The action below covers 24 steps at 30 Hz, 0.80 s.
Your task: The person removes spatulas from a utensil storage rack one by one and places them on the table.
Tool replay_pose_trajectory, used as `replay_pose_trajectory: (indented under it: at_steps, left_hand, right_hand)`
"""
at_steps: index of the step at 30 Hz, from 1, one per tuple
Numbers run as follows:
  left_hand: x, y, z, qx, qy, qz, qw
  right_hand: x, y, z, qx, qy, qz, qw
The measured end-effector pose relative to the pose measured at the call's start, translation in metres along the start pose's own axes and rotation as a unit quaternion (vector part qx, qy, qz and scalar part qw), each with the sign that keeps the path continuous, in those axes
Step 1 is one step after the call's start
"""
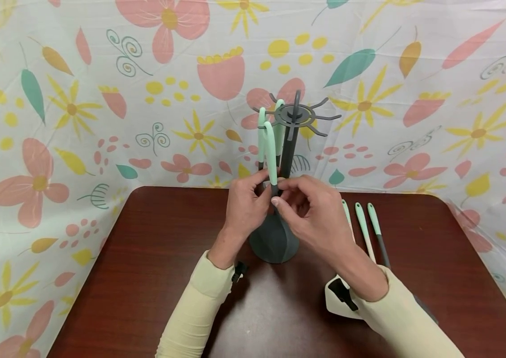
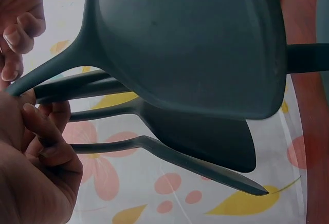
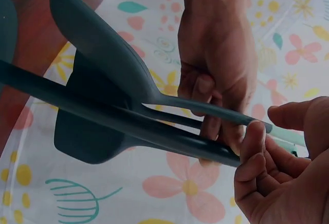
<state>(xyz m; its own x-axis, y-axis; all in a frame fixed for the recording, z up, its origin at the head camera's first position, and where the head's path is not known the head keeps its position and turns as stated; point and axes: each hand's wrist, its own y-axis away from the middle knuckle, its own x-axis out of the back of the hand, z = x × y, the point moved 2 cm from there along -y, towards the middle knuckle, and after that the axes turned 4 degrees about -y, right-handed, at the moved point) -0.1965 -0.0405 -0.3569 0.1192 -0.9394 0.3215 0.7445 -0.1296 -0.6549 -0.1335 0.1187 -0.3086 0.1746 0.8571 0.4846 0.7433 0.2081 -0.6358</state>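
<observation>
A dark utensil stand [image 1: 287, 159] with a ring of hooks holds several mint-handled kitchen utensils. The nearest is a turner [image 1: 271, 154], hanging head down; its broad dark blade [image 2: 190, 44] fills much of the left wrist view. My left hand [image 1: 247, 204] pinches its shaft just below the mint handle, fingers curled among the shafts. From the other side, my right hand [image 1: 317, 211] pinches the same turner at the handle joint, thumb and forefinger around it. Behind it hang two more dark-headed utensils, including a spatula [image 2: 205, 136]. Some fingertips are hidden behind shafts.
On the table [image 1: 159, 268] to the right lie several mint-handled utensils, among them a cream-shafted one [image 1: 365, 228] and a dark-shafted one [image 1: 382, 248]. A cream utensil head [image 1: 335, 301] shows under my right wrist. Flower-patterned cloth [image 1: 181, 164] stands behind the table.
</observation>
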Motion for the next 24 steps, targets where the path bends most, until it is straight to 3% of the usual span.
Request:
replay_pose_trajectory:
  at_steps: [9, 24]
  left_hand:
    - [0.002, 0.000, 0.003, 0.011, -0.017, 0.001, 0.9998]
    - [0.002, -0.001, 0.003, 0.020, 0.001, -0.010, 0.9998]
  right_hand:
    - [-0.009, -0.004, 0.002, -0.001, 0.013, 0.016, 1.000]
    - [-0.010, -0.006, -0.003, 0.016, 0.022, 0.018, 0.999]
